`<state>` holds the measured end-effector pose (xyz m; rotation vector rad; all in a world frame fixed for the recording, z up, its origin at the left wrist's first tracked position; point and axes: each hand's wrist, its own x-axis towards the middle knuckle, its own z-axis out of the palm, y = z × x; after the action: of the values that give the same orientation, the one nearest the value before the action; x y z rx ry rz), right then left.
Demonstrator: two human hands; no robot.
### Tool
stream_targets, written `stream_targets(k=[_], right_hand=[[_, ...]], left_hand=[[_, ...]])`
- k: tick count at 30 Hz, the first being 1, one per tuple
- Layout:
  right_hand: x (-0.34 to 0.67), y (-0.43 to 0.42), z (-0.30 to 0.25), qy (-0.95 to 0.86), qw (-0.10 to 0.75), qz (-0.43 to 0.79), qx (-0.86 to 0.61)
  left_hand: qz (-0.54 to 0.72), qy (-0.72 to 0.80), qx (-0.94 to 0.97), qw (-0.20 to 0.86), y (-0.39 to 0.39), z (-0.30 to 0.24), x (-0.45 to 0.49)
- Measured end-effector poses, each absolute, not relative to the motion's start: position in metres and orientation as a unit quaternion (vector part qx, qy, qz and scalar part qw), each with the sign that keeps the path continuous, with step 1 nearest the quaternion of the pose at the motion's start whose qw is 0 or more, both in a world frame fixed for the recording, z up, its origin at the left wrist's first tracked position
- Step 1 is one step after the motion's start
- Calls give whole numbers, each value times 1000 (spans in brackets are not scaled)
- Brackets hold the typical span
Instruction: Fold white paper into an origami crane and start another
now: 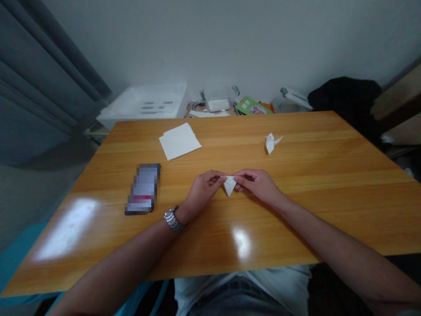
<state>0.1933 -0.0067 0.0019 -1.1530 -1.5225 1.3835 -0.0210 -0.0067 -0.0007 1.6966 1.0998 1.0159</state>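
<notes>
Between my two hands is a small piece of folded white paper (229,186), with a flat top edge and a point toward me. My left hand (206,188), a metal watch on its wrist, pinches the paper's upper left corner. At the upper right corner my right hand (258,184) grips it between thumb and fingers. Some of the fingers behind the paper are hidden. Farther back to the right stands a folded paper crane (270,143), apart from both hands.
White paper sheets (180,141) lie in a stack at the back left of the wooden table (296,228). A phone (143,188) with a blurred-out screen rests left of my hands. Beyond the far edge are a white plastic tray (148,102) and a green booklet (252,106).
</notes>
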Motion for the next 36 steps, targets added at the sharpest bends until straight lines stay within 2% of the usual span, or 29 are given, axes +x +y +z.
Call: stream_targets(k=[5,18,24,30,36], right_hand=[[192,-5,1,-592,382,534,-467],[191,-4,-1,-573,386,590,-417],[182,-3,7,-582,397,550,-448],[178,-1,0,-579,381,545,-471],[178,0,-8,-588,367,524,-495]], left_hand=[[419,429,683,417,-3,-8,-25],[434,416,629,492,0,-6,-27],[435,413,624,500,0,-14,-29],[428,436,658,440,-2,-19,-32],[364,405,788,289,-4,-8,-36]])
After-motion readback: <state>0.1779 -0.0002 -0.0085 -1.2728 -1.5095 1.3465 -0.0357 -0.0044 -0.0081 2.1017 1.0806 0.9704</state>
